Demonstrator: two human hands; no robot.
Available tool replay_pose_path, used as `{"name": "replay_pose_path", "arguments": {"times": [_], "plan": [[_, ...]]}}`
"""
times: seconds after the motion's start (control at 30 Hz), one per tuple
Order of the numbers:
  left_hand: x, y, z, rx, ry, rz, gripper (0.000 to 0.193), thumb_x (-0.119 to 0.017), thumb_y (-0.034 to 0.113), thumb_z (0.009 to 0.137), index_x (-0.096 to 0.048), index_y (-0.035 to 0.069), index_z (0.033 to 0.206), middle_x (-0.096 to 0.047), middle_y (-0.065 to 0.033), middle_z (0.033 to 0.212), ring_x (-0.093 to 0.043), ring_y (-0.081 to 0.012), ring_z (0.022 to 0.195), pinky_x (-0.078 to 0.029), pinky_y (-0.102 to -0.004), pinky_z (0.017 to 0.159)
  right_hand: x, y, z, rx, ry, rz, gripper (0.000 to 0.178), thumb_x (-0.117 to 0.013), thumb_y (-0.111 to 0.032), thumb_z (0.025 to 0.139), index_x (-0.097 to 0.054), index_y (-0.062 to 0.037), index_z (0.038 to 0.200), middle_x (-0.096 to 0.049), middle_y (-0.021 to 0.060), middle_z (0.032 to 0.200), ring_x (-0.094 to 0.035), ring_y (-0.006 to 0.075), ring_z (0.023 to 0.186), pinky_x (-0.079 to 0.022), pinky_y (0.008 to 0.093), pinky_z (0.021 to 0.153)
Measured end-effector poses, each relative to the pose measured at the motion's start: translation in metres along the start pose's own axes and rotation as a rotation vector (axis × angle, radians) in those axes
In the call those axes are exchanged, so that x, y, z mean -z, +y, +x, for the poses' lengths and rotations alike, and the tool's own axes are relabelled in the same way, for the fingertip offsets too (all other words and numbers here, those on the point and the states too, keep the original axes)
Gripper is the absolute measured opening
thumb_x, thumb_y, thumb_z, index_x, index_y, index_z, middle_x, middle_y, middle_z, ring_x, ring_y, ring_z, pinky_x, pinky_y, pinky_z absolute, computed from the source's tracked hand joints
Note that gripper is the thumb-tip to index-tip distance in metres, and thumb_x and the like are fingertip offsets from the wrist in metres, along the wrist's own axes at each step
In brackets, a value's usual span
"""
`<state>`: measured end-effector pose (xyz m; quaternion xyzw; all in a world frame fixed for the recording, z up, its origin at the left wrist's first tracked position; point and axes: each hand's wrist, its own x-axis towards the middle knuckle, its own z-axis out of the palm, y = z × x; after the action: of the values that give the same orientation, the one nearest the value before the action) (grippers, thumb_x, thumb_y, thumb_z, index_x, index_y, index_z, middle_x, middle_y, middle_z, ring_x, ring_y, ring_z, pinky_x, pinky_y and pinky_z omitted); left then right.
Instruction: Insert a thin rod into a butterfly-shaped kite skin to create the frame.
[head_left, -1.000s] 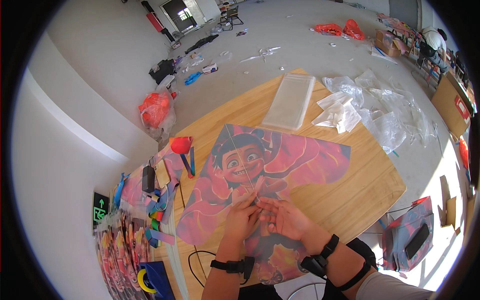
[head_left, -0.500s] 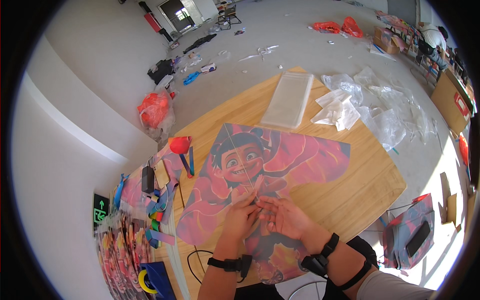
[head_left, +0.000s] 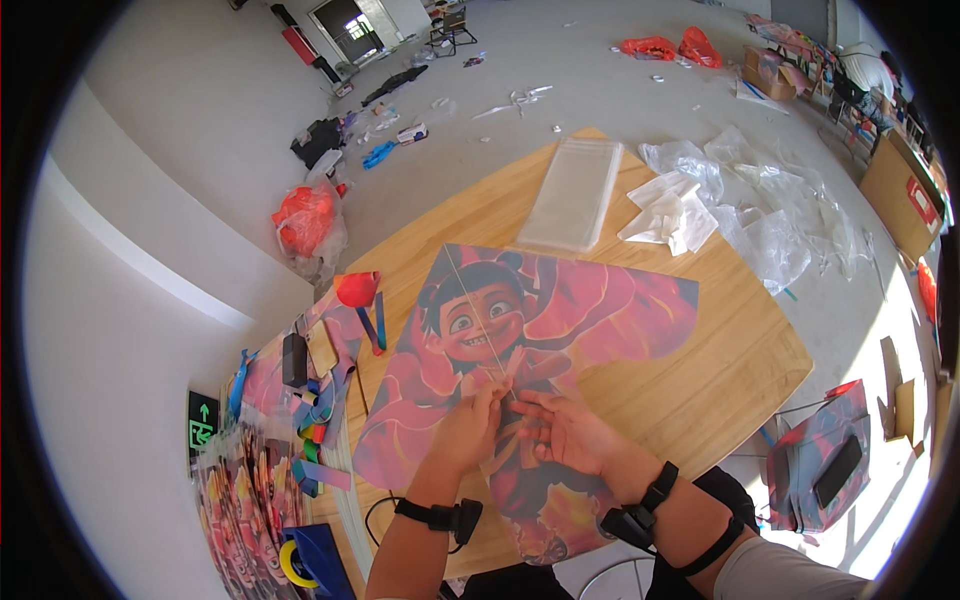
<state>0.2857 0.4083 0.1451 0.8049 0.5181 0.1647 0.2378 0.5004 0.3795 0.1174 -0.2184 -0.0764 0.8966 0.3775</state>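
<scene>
Head view of a kite (head_left: pixel 530 370) lying flat, printed side up, on a round wooden surface (head_left: pixel 720 370). The left hand (head_left: pixel 468 430) and right hand (head_left: pixel 565 432) meet over the kite's lower middle, near the person's edge of the surface. The left fingers (head_left: pixel 492 400) are pinched on a thin pale spar or line (head_left: pixel 470 310) that runs up the kite's centre across the printed face; the right fingers are curled and rest on the fabric just beside them, though whether they grip the spar cannot be told.

Risk, as a judgement: the spar is slender and held only at its lower end, so a sideways pull could flex it or slip it out of the pinch; pressure from the right hand could crease or drag the light fabric, skewing the kite on the surface.

Appearance: the kite is broad and roughly delta-shaped, pink and red with petal-like shading and a large cartoon figure's head at its centre; the far edge touches a stack of clear plastic sleeves (head_left: pixel 575 195). Crumpled clear wrappers (head_left: pixel 720 205) lie to the right, well apart from the hands. A heap of similar kites (head_left: pixel 245 520) and coloured tails (head_left: pixel 320 410) lies at the left.
</scene>
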Motion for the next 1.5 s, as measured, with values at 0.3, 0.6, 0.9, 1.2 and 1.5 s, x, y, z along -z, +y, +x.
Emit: {"name": "replay_pose_path", "arguments": {"times": [0.3, 0.6, 0.9, 1.2, 1.5], "plan": [[-0.004, -0.010, 0.010, -0.045, 0.130, -0.033, 0.026, -0.060, 0.006, 0.097, -0.066, 0.010, 0.122, -0.071, -0.0199, 0.104, -0.067, -0.0408, 0.090, -0.054, -0.0447, 0.077, 0.004, 0.001, 0.001, -0.026, 0.006, -0.043, 0.052, -0.055, -0.037, 0.105, -0.040, -0.0114, 0.148, -0.050, 0.0023, 0.147, -0.060, 0.0205, 0.109, -0.048, 0.0353, 0.080], [-0.024, -0.017, 0.010, -0.073, 0.330, -0.003, 0.030, -0.067, 0.005, 0.091, -0.072, 0.014, 0.119, -0.074, -0.0108, 0.101, -0.066, -0.0342, 0.084, -0.054, -0.0415, 0.075, 0.005, 0.001, 0.001, -0.039, 0.007, -0.036, 0.049, -0.054, -0.037, 0.105, -0.042, -0.0118, 0.146, -0.051, 0.0008, 0.148, -0.060, 0.0197, 0.110, -0.048, 0.0353, 0.082], [-0.019, -0.021, 0.008, -0.153, 0.214, 0.185, 0.037, -0.067, 0.004, 0.085, -0.075, 0.017, 0.118, -0.075, -0.0031, 0.118, -0.067, -0.0280, 0.087, -0.054, -0.0393, 0.085, 0.009, -0.001, -0.002, -0.041, 0.054, -0.117, 0.045, -0.051, -0.035, 0.105, -0.051, -0.0082, 0.142, -0.055, 0.0020, 0.145, -0.062, 0.0201, 0.111, -0.049, 0.0351, 0.081], [-0.015, -0.022, 0.003, -0.069, 0.124, 0.159, 0.037, -0.067, 0.005, 0.087, -0.073, 0.016, 0.122, -0.075, -0.0022, 0.117, -0.068, -0.0275, 0.093, -0.053, -0.0402, 0.089, 0.021, -0.007, 0.000, -0.009, 0.132, -0.124, 0.032, -0.048, -0.032, 0.107, -0.057, -0.0073, 0.126, -0.068, 0.0095, 0.124, -0.067, 0.0172, 0.095, -0.051, 0.0305, 0.073], [-0.015, 0.002, 0.000, -0.024, 0.201, 0.066, 0.048, -0.079, 0.014, 0.084, -0.062, 0.010, 0.129, -0.072, -0.0118, 0.120, -0.069, -0.0366, 0.103, -0.055, -0.0423, 0.086, 0.012, -0.010, -0.004, 0.054, 0.209, -0.276, 0.028, -0.046, -0.025, 0.108, -0.055, -0.0079, 0.129, -0.069, 0.0060, 0.109, -0.065, 0.0132, 0.083, -0.051, 0.0291, 0.071]]}}
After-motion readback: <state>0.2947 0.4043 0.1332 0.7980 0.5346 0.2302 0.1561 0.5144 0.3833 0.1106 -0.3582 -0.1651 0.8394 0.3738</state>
